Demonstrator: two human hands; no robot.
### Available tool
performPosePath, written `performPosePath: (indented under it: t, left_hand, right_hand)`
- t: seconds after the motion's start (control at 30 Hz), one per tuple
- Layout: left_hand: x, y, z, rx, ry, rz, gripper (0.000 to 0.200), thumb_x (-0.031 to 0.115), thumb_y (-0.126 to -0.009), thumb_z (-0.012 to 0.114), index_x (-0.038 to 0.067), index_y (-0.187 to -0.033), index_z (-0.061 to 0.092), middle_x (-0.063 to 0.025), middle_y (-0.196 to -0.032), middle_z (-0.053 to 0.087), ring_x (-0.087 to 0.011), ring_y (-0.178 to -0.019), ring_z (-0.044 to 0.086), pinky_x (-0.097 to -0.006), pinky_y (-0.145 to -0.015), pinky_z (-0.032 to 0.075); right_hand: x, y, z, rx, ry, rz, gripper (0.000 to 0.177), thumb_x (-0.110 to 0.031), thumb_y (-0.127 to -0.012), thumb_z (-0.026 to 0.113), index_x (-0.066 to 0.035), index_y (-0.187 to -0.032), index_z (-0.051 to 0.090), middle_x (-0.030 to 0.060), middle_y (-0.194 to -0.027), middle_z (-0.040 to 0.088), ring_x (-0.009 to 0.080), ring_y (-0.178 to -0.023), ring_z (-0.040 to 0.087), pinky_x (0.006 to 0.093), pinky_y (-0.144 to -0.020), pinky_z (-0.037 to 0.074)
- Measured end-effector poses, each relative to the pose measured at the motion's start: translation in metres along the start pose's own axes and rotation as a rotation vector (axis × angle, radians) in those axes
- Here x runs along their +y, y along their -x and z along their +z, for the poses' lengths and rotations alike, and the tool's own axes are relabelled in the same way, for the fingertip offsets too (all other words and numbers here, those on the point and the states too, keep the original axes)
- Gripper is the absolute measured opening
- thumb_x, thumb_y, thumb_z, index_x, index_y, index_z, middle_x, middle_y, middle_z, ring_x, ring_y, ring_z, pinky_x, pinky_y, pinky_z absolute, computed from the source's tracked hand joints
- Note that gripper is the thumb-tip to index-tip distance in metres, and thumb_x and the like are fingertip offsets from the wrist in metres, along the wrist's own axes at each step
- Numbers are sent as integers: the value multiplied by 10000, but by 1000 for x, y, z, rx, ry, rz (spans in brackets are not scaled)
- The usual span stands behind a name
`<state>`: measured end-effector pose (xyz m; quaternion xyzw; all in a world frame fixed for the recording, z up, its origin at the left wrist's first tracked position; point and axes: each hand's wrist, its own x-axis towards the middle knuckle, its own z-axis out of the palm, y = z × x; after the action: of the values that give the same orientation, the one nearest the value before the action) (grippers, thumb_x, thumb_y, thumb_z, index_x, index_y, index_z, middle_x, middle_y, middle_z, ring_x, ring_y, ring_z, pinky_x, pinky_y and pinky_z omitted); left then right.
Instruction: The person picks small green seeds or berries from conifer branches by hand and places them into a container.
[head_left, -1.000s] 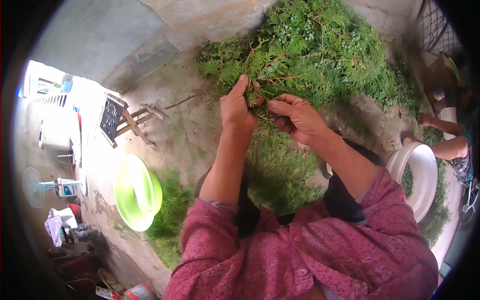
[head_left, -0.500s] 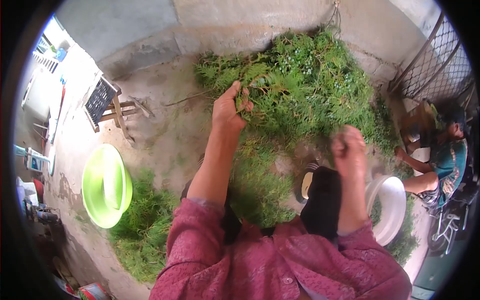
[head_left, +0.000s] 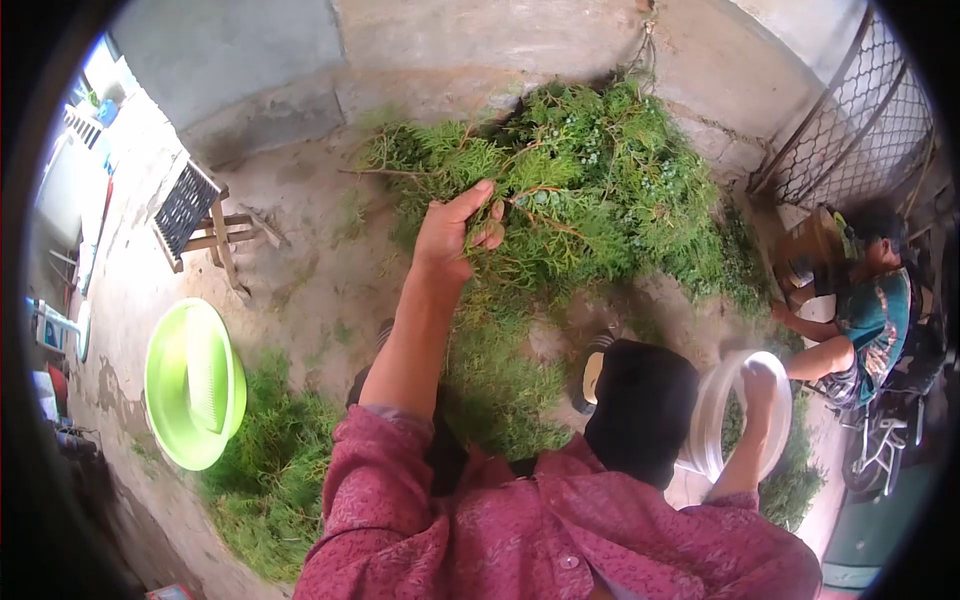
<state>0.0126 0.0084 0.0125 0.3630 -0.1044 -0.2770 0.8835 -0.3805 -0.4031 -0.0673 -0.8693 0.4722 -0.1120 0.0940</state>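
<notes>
Left hand [head_left: 455, 235]: closed around a green branch [head_left: 540, 205], thumb up, fingers [head_left: 490, 235] curled over the stem. The branch is at the near edge of the big foliage pile [head_left: 640, 170], which spreads beyond the hand and to its right. The brownish stem leaves the fist towards the right, long axis roughly level across the view; its leafy end merges into the pile, so I cannot tell where it stops.

Right hand [head_left: 760, 385]: low, at the rim of a white basin [head_left: 715, 420]. Blurred; grip cannot be told.

Surroundings:
- Loose cuttings [head_left: 500, 380] on the concrete below the left forearm.
- Green basin [head_left: 190, 385] well to the left of that arm, beside more greenery.
- Wooden stool [head_left: 195, 215] to the left of the left hand.
- Another person [head_left: 870, 300] just beyond the white basin, by a wire fence [head_left: 850, 130].
- White-and-blue container [head_left: 48, 328] at the far left; print too small to read.
</notes>
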Motion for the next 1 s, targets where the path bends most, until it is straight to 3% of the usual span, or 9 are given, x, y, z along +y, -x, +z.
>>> performPosePath:
  t: [0.07,0.13,0.37,0.43,0.5,0.57,0.63,0.73,1.0]
  left_hand:
    - [-1,0,2,-30,-9,1,120,154,-846,516,55,-778,527,-50,-606,523,-91,-388,324,-254,-400,301]
    - [0,0,2,-52,-18,5,122,154,-842,523,54,-774,528,-50,-590,519,-91,-377,324,-255,-391,298]
    - [2,-3,-5,-71,-65,-26,91,135,-826,548,47,-805,535,-63,-588,528,-100,-362,344,-259,-379,291]
    - [4,-3,-5,-70,-66,-30,86,130,-824,551,47,-809,535,-64,-590,530,-101,-363,349,-259,-377,288]
    - [7,-2,-3,-39,-61,-28,83,120,-810,569,48,-810,529,-67,-596,534,-112,-374,385,-257,-366,294]
    - [7,-1,6,46,-108,-31,85,113,-803,578,48,-823,527,-65,-596,534,-120,-384,407,-258,-361,301]
    - [4,-1,8,117,-154,-34,92,105,-796,587,48,-835,526,-63,-597,534,-128,-394,429,-258,-355,308]
    - [-1,-6,6,65,-144,-59,117,88,-785,597,49,-869,525,-59,-608,538,-145,-417,468,-265,-353,339]
    - [-22,-12,20,12,-258,-76,186,98,-750,630,60,-901,527,-42,-715,563,-128,-499,506,-244,-359,346]
  right_hand:
    - [-73,-16,-16,-148,-382,-15,345,-218,-756,551,32,-991,589,118,-879,615,188,-752,551,306,-680,421]
    - [-162,-11,-31,-178,-714,-87,347,-205,-775,559,36,-1025,576,101,-909,612,165,-789,554,283,-698,431]
    - [-349,-8,-9,-676,-1104,-639,350,-72,-760,614,4,-1095,548,92,-1010,592,153,-944,530,260,-834,420]
    - [-369,-5,4,-714,-1159,-760,358,-55,-759,624,-6,-1105,544,80,-1025,588,153,-965,524,261,-851,416]
    - [-382,0,14,-822,-1331,-673,508,-259,-669,746,-12,-1062,541,60,-1057,561,166,-951,558,304,-822,448]
    - [-387,7,20,-906,-1504,-583,519,-289,-656,757,-33,-1052,542,55,-1039,559,170,-897,581,300,-795,459]
    - [-384,7,25,-1025,-1545,-554,339,-74,-769,644,-36,-1092,550,12,-1015,576,103,-933,527,254,-805,454]
    - [-386,12,17,-908,-1460,-580,324,-57,-769,640,-38,-1082,554,-3,-981,577,91,-877,547,232,-767,465]
    - [-371,11,11,-946,-1416,-443,336,-12,-752,639,-42,-1076,554,2,-960,583,79,-810,552,239,-749,471]
